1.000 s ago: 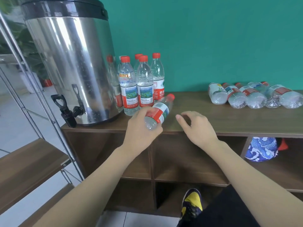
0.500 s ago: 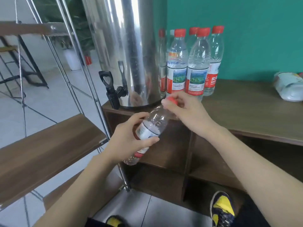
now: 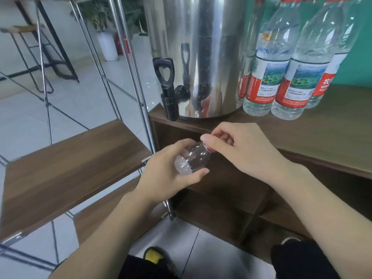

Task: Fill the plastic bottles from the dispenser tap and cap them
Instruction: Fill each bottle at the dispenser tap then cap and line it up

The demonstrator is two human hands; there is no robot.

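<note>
Uncapping best done below the black dispenser tap [image 3: 168, 91]: clear empty plastic bottle [image 3: 191, 160] gripped steady by left hand [image 3: 171, 174], red screw cap [image 3: 211, 142] pinched by right hand [image 3: 237, 148].

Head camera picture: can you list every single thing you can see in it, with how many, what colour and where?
Dispenser: one, shiny steel, on the cabinet top.
Tap: one, black, low on the dispenser's front, over the cabinet's edge.
Standing bottles: at least four, clear with red-and-white labels, right of the dispenser.
Held bottle: one, clear, looks empty, tilted below the tap.
Cap: one, red, on the held bottle's neck.
Cabinet: one, dark brown wood, right.
Metal rack: one, silver frame with brown shelves, left.
Shoe: one, yellow and black, on the floor.
Left hand: grips the held bottle.
Right hand: pinches the cap.
</note>
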